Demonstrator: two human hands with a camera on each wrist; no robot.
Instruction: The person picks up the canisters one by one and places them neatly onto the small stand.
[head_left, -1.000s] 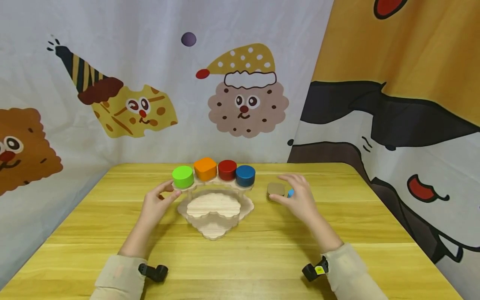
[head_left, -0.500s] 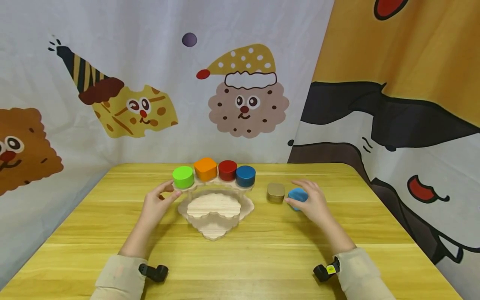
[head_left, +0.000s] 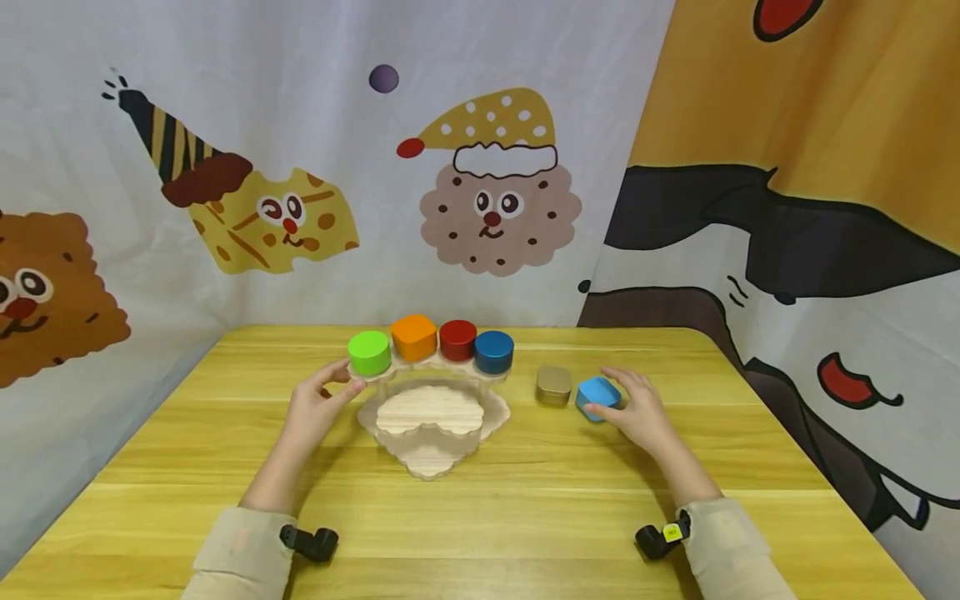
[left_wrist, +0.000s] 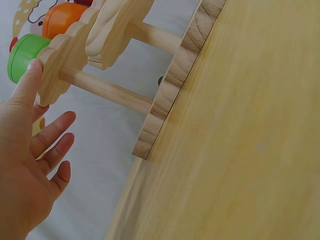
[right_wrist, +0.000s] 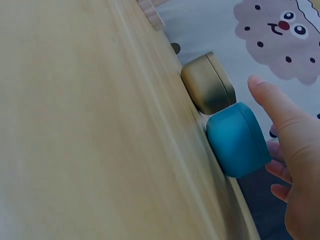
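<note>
My left hand point(head_left: 313, 404) pinches the left end of the upper tier of a pale wooden stand point(head_left: 429, 410); in the left wrist view its thumb point(left_wrist: 31, 82) lies by the green tin and the other fingers spread loosely. Along that tier stand a green round tin point(head_left: 369, 353), an orange squarish one, a red tin point(head_left: 457, 340) and a dark blue tin point(head_left: 494, 352). My right hand point(head_left: 641, 417) hovers around a light blue lidded tin point(head_left: 598, 393) on the table, fingers relaxed, thumb point(right_wrist: 267, 97) apart from it. Beside it sits a gold squarish tin point(right_wrist: 207, 82).
The wooden table point(head_left: 480, 533) extends in front of the stand and to both sides. Behind its far edge hangs a curtain point(head_left: 300, 50) printed with cartoon biscuits. A small black camera point(head_left: 309, 543) is strapped at each wrist.
My right hand has moved right, from over the gold tin to the light blue tin, uncovering both. The left hand has kept its place at the stand.
</note>
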